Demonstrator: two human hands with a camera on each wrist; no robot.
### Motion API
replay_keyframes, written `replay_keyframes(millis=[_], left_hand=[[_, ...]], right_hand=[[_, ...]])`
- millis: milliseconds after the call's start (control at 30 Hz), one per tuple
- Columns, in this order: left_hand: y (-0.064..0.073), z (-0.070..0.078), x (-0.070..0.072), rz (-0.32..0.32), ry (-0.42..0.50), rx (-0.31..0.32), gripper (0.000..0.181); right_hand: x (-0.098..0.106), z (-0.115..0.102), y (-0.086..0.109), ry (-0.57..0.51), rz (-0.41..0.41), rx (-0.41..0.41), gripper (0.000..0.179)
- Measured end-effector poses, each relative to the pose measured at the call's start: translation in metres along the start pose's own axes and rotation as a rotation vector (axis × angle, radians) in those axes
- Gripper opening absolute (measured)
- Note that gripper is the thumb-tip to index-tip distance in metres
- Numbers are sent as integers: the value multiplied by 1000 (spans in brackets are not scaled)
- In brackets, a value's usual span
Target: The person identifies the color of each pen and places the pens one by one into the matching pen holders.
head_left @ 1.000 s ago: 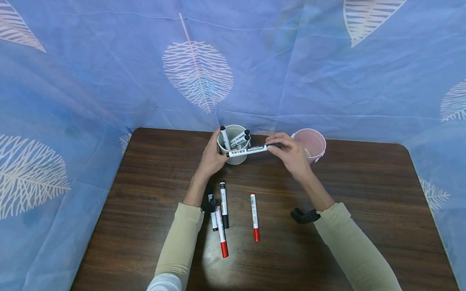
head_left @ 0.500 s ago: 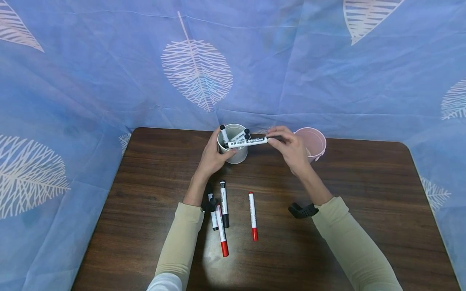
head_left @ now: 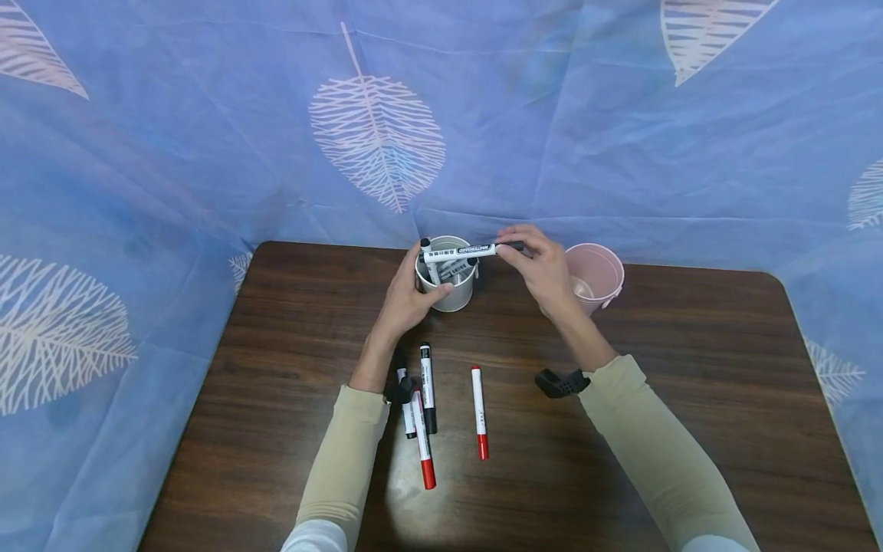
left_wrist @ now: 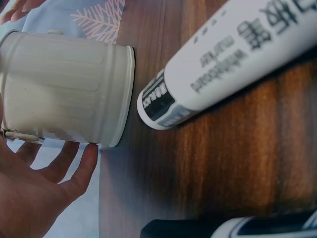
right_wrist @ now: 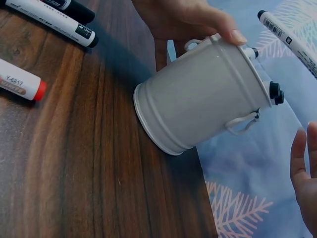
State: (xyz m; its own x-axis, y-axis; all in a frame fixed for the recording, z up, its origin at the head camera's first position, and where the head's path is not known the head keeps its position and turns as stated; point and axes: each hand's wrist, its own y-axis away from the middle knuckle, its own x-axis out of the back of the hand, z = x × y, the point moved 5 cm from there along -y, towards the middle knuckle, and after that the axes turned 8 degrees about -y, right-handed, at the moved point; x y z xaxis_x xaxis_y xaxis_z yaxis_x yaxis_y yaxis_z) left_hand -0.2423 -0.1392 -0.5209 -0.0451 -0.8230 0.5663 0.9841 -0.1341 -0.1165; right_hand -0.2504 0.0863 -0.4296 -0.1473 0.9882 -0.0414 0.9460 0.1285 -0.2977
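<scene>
My left hand (head_left: 405,299) grips the small white bucket (head_left: 455,297), thumb at its near rim and fingers around its left side. Several black-capped whiteboard markers lean inside it; in the right wrist view their ends (right_wrist: 275,90) stick out past the rim. Between thumb and fingertips, my right hand (head_left: 541,262) pinches another whiteboard marker (head_left: 461,252) by its black-capped end. This marker lies nearly level above the bucket's mouth, its free end over the left rim. In the right wrist view the same marker (right_wrist: 292,43) appears beyond the rim, apart from the bucket.
A pink bucket (head_left: 599,268) stands just right of my right hand. Nearer on the wooden table (head_left: 276,429) lie a red-capped marker (head_left: 479,410), a second red-capped one (head_left: 424,445) and two black-capped markers, one (head_left: 428,383) in plain sight, the other (head_left: 408,414) partly covered.
My right hand has raised the marker and carried it away from me and slightly left, from the bucket's near side to over its mouth. The left hand keeps its grip on the bucket.
</scene>
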Motion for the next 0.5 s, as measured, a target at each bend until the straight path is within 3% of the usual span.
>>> replay_keyframes(millis=[333, 500], left_hand=[[0, 0, 1, 14, -16, 1, 91], [1, -1, 0, 9, -4, 20, 92]], right_hand=[[-6, 4, -5, -8, 31, 28, 18], [-10, 2, -7, 56, 26, 25, 17]])
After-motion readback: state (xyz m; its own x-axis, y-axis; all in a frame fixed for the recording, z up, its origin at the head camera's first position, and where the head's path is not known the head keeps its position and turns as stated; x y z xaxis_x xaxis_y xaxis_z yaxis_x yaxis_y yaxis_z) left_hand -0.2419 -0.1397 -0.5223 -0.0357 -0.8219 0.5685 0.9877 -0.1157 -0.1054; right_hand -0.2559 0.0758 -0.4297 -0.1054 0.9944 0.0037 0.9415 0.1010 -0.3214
